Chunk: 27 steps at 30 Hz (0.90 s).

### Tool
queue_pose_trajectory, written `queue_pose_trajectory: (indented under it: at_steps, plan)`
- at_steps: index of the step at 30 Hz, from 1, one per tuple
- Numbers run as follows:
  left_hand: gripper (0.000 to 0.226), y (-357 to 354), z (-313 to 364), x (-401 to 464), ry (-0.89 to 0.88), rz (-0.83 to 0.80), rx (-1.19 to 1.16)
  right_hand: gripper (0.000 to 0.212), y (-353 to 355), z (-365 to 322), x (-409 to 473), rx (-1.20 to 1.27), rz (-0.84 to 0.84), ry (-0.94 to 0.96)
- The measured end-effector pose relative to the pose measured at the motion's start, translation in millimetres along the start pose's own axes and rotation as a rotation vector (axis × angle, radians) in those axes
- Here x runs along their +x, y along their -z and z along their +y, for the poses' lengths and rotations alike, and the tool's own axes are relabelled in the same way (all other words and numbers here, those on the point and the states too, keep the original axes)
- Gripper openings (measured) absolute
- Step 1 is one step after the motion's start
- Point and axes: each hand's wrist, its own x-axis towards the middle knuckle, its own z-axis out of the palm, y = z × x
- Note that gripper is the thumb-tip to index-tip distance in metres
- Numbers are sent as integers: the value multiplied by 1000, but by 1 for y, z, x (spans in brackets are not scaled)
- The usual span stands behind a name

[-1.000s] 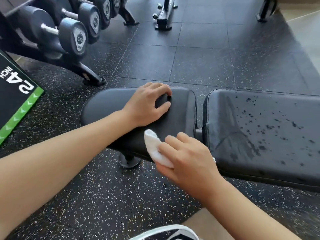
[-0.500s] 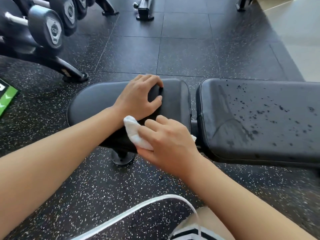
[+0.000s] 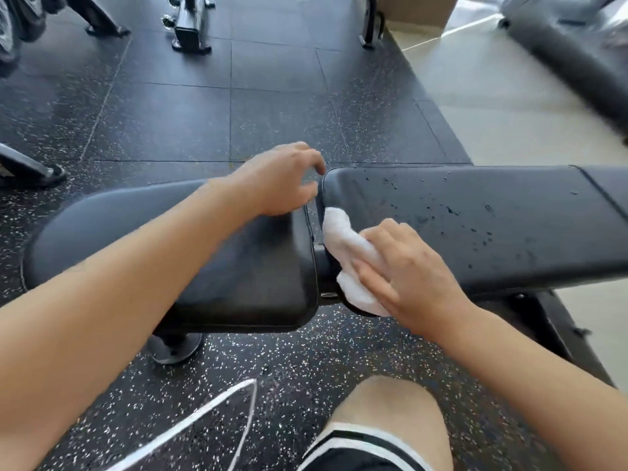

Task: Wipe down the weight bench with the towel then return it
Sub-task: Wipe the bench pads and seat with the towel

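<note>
The weight bench (image 3: 475,232) is 2 black padded sections, smooth vinyl with stitched seams and rounded corners: a long back pad (image 3: 492,226) on the right and a shorter seat pad (image 3: 170,249) on the left, parted by a narrow gap over a metal frame. The back pad carries scattered droplets across its top, thickest toward its far edge; the seat pad looks matte and dry. Wiping seems to be in hand, at the back pad's near-left corner beside the gap.

The left hand (image 3: 282,181) rests on the seat pad's far right corner, fingers loosely bent toward the gap and grasping nothing. The right hand (image 3: 407,270) presses the towel (image 3: 346,253) against the back pad's left end, fingers spread flat over it.

The towel is a small, soft, white terry wad, bunched into a lumpy roll. Next, I judge, it needs long firm strokes rightward over the wet top before it can go back.
</note>
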Motion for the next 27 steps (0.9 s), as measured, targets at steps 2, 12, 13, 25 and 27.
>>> queue_pose_trajectory:
  at_steps: [2,12,13,25,27]
  plan:
    - [28,-8,-1,17,-5,-47,0,38,-9,0,-4,-51,3,-42]
    - [32,-29,-20,11,-64,16,-174,28,-30,38,86,-146,139,-189]
    - [34,-30,-19,9,-61,9,-160,28,-32,46,104,-144,155,-225]
    - [29,-28,-22,5,-70,62,-175,31,-7,23,30,-78,-20,-60]
    - [27,-27,-21,4,-99,58,-184,33,2,28,8,-77,-88,6]
